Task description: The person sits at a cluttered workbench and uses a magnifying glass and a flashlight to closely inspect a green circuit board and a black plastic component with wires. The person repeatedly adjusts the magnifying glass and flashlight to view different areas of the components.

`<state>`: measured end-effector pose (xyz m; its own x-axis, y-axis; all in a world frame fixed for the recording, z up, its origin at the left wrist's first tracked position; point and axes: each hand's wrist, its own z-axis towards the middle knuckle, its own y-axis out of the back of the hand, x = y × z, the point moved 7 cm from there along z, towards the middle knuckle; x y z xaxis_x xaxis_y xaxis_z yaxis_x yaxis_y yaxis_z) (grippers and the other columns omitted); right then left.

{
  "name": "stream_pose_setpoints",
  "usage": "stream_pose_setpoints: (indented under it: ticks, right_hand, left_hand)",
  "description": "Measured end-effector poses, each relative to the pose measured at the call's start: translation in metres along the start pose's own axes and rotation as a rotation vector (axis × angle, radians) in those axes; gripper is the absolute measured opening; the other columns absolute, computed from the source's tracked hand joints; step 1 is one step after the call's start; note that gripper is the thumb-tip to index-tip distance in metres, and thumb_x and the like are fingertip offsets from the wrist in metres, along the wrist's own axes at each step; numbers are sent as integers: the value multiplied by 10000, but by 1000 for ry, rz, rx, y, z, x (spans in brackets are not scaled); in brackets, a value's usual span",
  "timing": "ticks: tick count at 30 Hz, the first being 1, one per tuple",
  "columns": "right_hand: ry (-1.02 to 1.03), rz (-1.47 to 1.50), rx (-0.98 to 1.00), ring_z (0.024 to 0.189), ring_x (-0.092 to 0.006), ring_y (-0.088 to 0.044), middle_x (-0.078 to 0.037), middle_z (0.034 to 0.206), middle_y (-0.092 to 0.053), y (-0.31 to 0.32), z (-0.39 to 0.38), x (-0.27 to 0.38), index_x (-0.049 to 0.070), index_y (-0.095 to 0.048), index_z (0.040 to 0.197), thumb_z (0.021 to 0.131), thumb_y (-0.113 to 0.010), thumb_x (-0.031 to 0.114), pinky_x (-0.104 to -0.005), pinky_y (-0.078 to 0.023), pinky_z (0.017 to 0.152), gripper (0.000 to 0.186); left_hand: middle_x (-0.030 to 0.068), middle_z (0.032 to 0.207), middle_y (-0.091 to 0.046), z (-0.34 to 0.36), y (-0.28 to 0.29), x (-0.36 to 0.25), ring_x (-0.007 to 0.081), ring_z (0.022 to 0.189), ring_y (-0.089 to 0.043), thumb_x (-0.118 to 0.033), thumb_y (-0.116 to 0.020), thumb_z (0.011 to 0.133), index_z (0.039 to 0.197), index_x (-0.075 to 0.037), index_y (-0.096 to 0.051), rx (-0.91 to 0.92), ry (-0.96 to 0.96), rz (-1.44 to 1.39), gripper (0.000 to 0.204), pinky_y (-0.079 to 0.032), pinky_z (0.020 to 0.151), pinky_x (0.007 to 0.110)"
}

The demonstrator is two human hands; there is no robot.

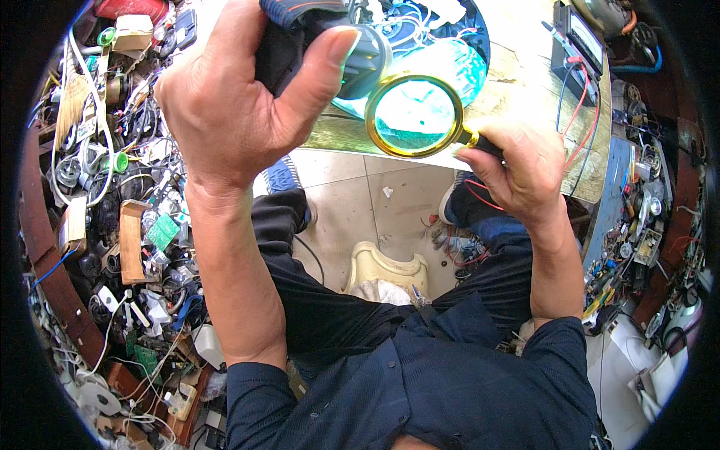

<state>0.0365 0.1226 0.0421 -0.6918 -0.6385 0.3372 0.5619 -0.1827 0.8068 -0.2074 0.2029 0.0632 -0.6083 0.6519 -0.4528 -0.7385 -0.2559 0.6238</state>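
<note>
My left hand (225,112) is wrapped round a lamp (365,64) with a grey ribbed head and a striped band, likely a headlamp. It casts bright light to the right. In my right hand (521,165) is the black handle of a magnifying glass (415,81) with a gold rim, its lens tilted over the bench's near edge. Beyond the lens lies a glaring turquoise circuit board (469,71) in a round dark housing (480,26), with thin white wires above it. Glare and my left hand hide part of the board.
The wooden bench (525,71) bears a meter (577,45) with red and blue leads at the right. Heaped cables and electronic parts (142,180) fill the left side; more parts (641,217) lie right. A cream plastic stool (390,266) is between my legs.
</note>
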Motion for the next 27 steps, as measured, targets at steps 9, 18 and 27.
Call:
stream_pose_setpoints:
  ticks: [9,18,27]
  right_hand:
    - [-5,-8,23,564,-248,-583,-54,695,-626,2,-5,-3,65,-691,908,790,-892,219,-378,-440,526,280]
    - [-6,-2,9,588,-252,-601,-57,700,-624,5,-9,-4,60,-691,926,780,-895,203,-383,-453,535,288]
    - [-19,-13,42,603,-248,-615,-61,717,-629,7,-12,-8,58,-688,927,781,-893,196,-377,-458,536,287]
  left_hand:
    - [60,768,-708,0,-4,-1,100,663,-629,-360,-775,976,1080,-21,-716,2,8,-12,359,-515,644,252]
    - [67,799,-732,3,-9,-5,100,684,-641,-346,-769,983,1095,-13,-723,-2,-13,-72,354,-527,664,253]
    - [59,821,-740,5,-13,-7,98,719,-636,-324,-766,988,1093,-9,-728,21,-3,-49,334,-527,691,252]
